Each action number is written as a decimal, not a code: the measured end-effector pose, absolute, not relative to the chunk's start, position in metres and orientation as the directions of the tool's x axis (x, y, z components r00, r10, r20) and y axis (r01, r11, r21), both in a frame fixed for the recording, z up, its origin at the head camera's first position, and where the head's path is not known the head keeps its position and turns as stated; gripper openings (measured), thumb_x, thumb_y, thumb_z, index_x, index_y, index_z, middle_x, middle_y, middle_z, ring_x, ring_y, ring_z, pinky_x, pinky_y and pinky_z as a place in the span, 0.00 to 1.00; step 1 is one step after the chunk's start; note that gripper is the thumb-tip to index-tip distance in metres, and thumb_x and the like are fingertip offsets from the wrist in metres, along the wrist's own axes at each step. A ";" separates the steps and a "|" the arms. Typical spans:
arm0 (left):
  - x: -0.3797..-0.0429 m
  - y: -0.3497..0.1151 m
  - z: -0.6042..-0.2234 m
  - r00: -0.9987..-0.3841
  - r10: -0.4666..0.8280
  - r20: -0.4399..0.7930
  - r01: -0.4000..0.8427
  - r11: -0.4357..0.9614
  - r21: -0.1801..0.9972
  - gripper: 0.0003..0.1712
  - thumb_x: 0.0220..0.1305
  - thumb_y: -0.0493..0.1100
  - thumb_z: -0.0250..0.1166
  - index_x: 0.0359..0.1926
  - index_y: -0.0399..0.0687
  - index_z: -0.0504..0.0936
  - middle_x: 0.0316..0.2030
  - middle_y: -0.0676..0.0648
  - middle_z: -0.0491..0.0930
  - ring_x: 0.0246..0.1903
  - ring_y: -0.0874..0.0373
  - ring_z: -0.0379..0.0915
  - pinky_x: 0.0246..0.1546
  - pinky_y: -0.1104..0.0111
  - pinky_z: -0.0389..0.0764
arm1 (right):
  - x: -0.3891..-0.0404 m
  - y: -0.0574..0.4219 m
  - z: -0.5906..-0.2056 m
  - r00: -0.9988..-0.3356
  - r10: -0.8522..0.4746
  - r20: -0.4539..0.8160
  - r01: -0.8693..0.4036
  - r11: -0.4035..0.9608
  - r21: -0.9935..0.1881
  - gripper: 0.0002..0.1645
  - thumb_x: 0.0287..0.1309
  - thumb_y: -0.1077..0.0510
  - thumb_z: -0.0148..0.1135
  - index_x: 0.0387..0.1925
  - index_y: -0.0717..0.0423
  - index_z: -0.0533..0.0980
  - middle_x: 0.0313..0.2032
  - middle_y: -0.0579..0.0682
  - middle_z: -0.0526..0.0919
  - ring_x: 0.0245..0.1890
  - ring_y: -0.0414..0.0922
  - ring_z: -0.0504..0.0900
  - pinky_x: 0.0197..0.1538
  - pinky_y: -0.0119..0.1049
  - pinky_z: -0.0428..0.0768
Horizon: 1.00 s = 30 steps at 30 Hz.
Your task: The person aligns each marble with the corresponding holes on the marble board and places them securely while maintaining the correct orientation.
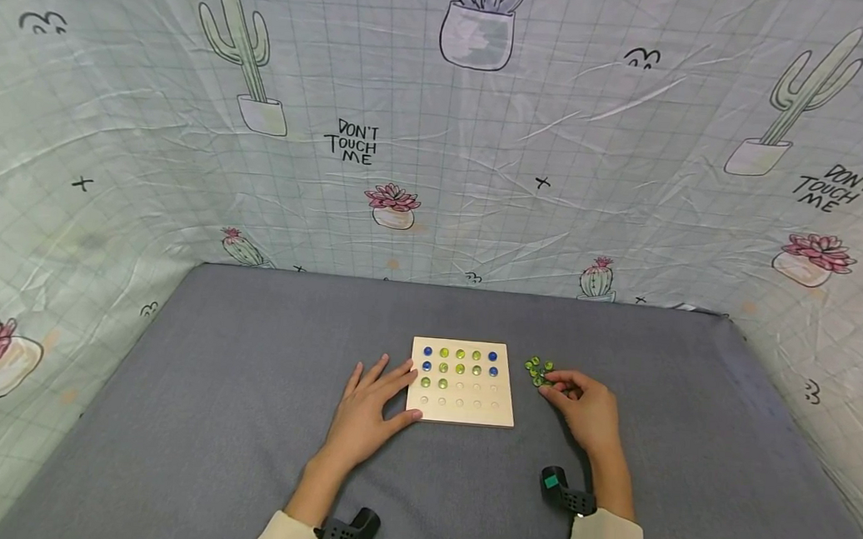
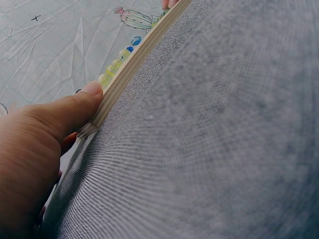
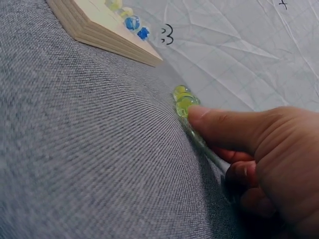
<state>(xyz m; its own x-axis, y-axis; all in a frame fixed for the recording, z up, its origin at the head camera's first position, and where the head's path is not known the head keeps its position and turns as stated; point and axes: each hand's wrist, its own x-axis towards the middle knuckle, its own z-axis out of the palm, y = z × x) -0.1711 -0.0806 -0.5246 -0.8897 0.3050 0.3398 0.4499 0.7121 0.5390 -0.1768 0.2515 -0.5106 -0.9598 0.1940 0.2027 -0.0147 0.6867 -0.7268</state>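
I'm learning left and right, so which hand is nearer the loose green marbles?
Right: the right hand is right at the green marbles. The left hand is across the wooden board, touching its left edge.

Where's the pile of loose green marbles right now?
In the head view, the loose green marbles lie on the gray cloth, just right of the board and right by the right hand.

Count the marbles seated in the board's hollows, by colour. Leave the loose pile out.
Blue marbles: 4
Yellow-green marbles: 8
Total on the board: 12
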 end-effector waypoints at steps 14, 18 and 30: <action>-0.170 -0.081 -0.522 -0.878 0.313 0.361 0.471 0.697 0.541 0.38 0.54 0.59 0.69 0.64 0.51 0.75 0.65 0.51 0.69 0.69 0.46 0.53 0.71 0.49 0.41 | -0.177 0.243 -0.502 -0.931 0.196 0.306 -0.114 0.641 -0.759 0.11 0.50 0.57 0.74 0.37 0.55 0.84 0.25 0.46 0.80 0.22 0.39 0.71 0.23 0.26 0.67; -0.169 -0.081 -0.521 -0.879 0.312 0.360 0.469 0.700 0.538 0.38 0.54 0.59 0.69 0.63 0.50 0.75 0.64 0.51 0.69 0.69 0.46 0.53 0.70 0.48 0.41 | -0.177 0.236 -0.499 -0.935 0.180 0.305 -0.127 0.636 -0.762 0.11 0.50 0.57 0.74 0.37 0.55 0.84 0.25 0.46 0.79 0.22 0.40 0.70 0.22 0.27 0.67; -0.170 -0.081 -0.520 -0.883 0.313 0.349 0.463 0.700 0.544 0.37 0.54 0.59 0.69 0.64 0.51 0.75 0.65 0.51 0.69 0.69 0.47 0.53 0.71 0.48 0.40 | -0.180 0.219 -0.494 -0.954 0.114 0.276 -0.151 0.613 -0.775 0.11 0.53 0.56 0.72 0.39 0.54 0.84 0.26 0.46 0.80 0.23 0.43 0.70 0.24 0.31 0.67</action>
